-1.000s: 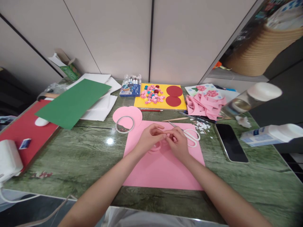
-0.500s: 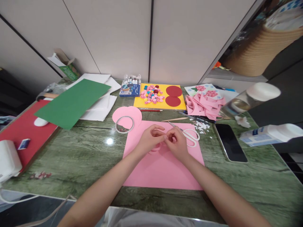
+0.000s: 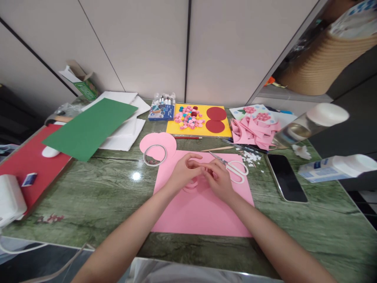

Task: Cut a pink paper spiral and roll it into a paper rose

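Both hands meet above a large pink sheet of paper point(image 3: 203, 216). My left hand point(image 3: 185, 173) and my right hand point(image 3: 219, 179) pinch a curled pink paper strip point(image 3: 193, 185), part of which loops below the left fingers. The fingertips touch each other, and the far end of the strip is hidden behind them. White-handled scissors point(image 3: 235, 171) lie on the sheet just beyond my right hand. Left of the sheet's far corner, a ring of tape point(image 3: 144, 156) overlaps pink paper circles point(image 3: 165, 143).
Behind sit a yellow sheet point(image 3: 200, 131) with small paper rolls and dark red circles, and a marker box point(image 3: 161, 112). Pink scraps point(image 3: 255, 131), a phone point(image 3: 287, 179) and a white bottle point(image 3: 338, 167) stand right. A green sheet point(image 3: 91, 127) lies left over red paper point(image 3: 38, 173).
My right hand has shifted slightly left and its fingers have straightened a little over the left fingertips. More of the scissors' blades shows. Other things stay in place.
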Action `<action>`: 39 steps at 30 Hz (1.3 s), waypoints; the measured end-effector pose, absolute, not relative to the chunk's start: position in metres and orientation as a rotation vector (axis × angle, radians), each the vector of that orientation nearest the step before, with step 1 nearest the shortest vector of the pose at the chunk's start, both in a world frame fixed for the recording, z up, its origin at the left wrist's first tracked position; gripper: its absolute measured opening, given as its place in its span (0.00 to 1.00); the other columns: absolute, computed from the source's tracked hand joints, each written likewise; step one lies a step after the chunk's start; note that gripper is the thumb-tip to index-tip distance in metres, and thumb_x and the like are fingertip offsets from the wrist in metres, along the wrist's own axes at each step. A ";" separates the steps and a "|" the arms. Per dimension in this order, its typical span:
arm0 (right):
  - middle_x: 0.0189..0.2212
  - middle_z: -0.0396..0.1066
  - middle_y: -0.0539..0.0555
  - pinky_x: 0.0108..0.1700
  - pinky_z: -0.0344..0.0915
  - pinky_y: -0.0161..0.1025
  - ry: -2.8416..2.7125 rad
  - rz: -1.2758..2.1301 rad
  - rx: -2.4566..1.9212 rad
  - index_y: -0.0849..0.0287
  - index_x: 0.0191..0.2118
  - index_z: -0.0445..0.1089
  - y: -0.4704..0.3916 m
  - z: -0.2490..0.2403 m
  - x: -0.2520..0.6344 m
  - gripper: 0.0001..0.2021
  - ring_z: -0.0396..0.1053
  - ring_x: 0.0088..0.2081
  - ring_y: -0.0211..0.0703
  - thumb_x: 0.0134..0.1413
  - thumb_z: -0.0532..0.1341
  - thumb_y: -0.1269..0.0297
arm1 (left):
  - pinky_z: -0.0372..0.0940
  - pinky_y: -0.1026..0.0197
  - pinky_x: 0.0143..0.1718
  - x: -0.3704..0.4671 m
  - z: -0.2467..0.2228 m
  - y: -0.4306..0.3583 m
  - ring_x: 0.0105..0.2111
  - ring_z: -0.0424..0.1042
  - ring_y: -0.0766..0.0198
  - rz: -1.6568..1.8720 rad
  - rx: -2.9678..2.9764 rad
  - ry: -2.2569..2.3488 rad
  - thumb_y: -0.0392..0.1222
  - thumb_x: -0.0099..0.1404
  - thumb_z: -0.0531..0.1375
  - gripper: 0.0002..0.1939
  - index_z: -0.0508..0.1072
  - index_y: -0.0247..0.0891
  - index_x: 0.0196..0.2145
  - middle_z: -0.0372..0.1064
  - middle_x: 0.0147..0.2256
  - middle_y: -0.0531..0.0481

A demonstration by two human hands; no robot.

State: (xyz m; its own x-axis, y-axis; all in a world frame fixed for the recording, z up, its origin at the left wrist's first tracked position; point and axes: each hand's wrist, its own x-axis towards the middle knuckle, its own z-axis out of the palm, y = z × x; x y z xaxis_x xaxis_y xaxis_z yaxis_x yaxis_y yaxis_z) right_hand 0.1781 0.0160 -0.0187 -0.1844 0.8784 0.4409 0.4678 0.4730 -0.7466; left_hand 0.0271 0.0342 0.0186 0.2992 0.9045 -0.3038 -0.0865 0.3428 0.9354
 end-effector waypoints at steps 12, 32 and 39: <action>0.22 0.56 0.46 0.28 0.56 0.36 -1.702 0.521 -1.258 0.55 0.32 0.68 0.017 -0.019 0.178 0.02 0.58 0.26 0.37 0.52 0.60 0.69 | 0.61 0.68 0.26 0.029 0.008 0.035 0.27 0.69 0.68 0.864 0.956 0.948 0.39 0.50 0.65 0.18 0.65 0.37 0.39 0.71 0.29 0.50; 0.26 0.59 0.48 0.30 0.59 0.37 -1.828 0.549 -1.117 0.53 0.42 0.69 0.016 -0.019 0.178 0.11 0.60 0.28 0.37 0.56 0.55 0.72 | 0.62 0.68 0.27 0.026 0.013 0.036 0.25 0.69 0.69 0.836 0.931 1.013 0.36 0.48 0.64 0.18 0.66 0.36 0.38 0.71 0.28 0.52; 0.25 0.57 0.48 0.29 0.57 0.36 -1.816 0.542 -1.192 0.54 0.41 0.70 0.017 -0.021 0.178 0.10 0.59 0.27 0.37 0.57 0.54 0.71 | 0.63 0.67 0.29 0.029 0.009 0.035 0.27 0.70 0.68 0.890 0.985 0.999 0.37 0.50 0.64 0.16 0.66 0.36 0.37 0.70 0.27 0.52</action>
